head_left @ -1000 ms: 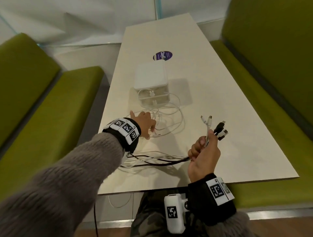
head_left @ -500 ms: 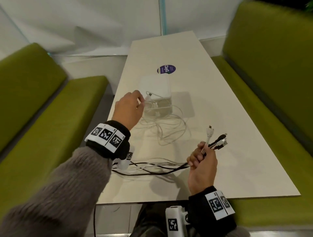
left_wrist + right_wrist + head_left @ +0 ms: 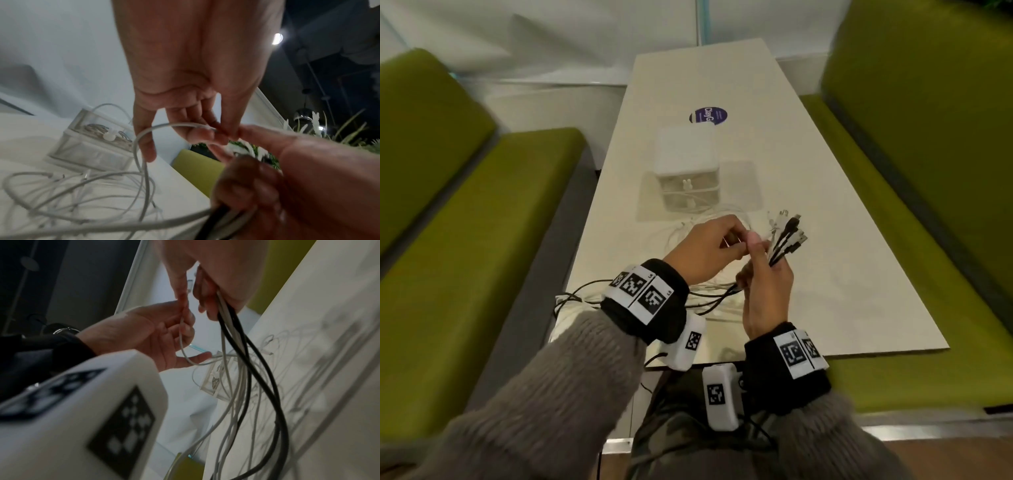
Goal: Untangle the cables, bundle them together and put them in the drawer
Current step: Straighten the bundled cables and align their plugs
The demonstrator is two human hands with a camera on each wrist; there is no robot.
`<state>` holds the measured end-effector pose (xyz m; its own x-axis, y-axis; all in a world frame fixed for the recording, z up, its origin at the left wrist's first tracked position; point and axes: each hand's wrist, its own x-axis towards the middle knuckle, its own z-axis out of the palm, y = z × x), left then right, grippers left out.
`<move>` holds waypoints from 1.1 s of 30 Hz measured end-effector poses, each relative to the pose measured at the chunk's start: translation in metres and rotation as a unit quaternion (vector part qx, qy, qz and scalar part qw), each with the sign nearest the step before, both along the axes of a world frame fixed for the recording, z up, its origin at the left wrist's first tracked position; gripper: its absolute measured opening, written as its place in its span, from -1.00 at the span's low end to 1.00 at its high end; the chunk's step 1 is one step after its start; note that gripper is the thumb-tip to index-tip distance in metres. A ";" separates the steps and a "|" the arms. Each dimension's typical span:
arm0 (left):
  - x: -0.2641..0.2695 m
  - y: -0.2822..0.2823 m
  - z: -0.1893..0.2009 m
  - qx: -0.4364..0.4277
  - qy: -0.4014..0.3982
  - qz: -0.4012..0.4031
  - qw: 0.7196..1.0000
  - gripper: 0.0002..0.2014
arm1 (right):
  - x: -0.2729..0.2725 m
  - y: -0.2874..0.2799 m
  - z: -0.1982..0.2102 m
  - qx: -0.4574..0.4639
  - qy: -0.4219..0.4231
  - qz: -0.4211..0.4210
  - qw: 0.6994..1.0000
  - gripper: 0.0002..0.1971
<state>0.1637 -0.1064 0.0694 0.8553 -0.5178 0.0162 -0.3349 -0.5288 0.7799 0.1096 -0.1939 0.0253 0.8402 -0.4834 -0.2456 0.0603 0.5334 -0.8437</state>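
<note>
My right hand (image 3: 765, 274) grips a bundle of black and white cables (image 3: 786, 236) above the table, their plugs fanning up and to the right. The bundle's strands (image 3: 257, 369) hang from the fist and trail left over the table edge. My left hand (image 3: 719, 245) pinches the end of one white cable (image 3: 141, 146) and holds it against the right hand's fingers (image 3: 257, 136). More white cable loops (image 3: 61, 194) lie loose on the table in front of the small white drawer box (image 3: 686, 161). A cable runs into its upper drawer (image 3: 98, 129).
The cream table (image 3: 842, 274) is long and narrow, with a purple round sticker (image 3: 708, 115) behind the box. Green benches (image 3: 465, 257) flank it on both sides. Some cable hangs off the table's near left corner (image 3: 565, 301).
My left hand has come back from the drawer box to the right hand, bringing a white cable end with it. The right hand has kept its grip on the bundle.
</note>
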 end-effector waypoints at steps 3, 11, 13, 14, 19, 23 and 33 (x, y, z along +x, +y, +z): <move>-0.001 0.005 -0.006 -0.001 -0.001 0.003 1.000 -0.93 | 0.001 0.001 -0.002 -0.001 0.003 -0.012 1.000 -0.83; 0.033 0.092 -0.024 0.270 0.014 -0.037 0.962 -0.83 | 0.001 -0.013 -0.005 0.077 -0.033 -0.139 0.987 -0.80; 0.044 0.111 -0.020 0.252 0.021 -0.010 0.967 -0.86 | 0.001 -0.012 -0.009 0.073 -0.030 -0.133 0.988 -0.83; 0.049 0.114 -0.018 0.241 0.011 -0.001 0.971 -0.86 | 0.001 -0.011 -0.011 0.068 -0.030 -0.129 0.989 -0.85; 0.068 0.124 -0.017 0.236 -0.059 0.041 0.969 -0.74 | 0.000 -0.019 -0.008 0.133 -0.052 -0.124 0.982 -0.79; 0.064 0.129 -0.021 0.175 0.004 0.090 0.980 -0.77 | -0.002 -0.024 -0.005 0.138 -0.030 -0.125 0.982 -0.72; 0.022 0.051 -0.002 0.114 -0.021 -0.105 0.988 -0.85 | 0.003 0.011 0.004 -0.052 -0.027 0.033 0.998 -0.85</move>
<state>0.1853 -0.0549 0.0675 0.7303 -0.6773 -0.0890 -0.4847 -0.6056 0.6312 0.1122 -0.1830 0.0291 0.8816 -0.4473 -0.1506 0.0745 0.4469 -0.8915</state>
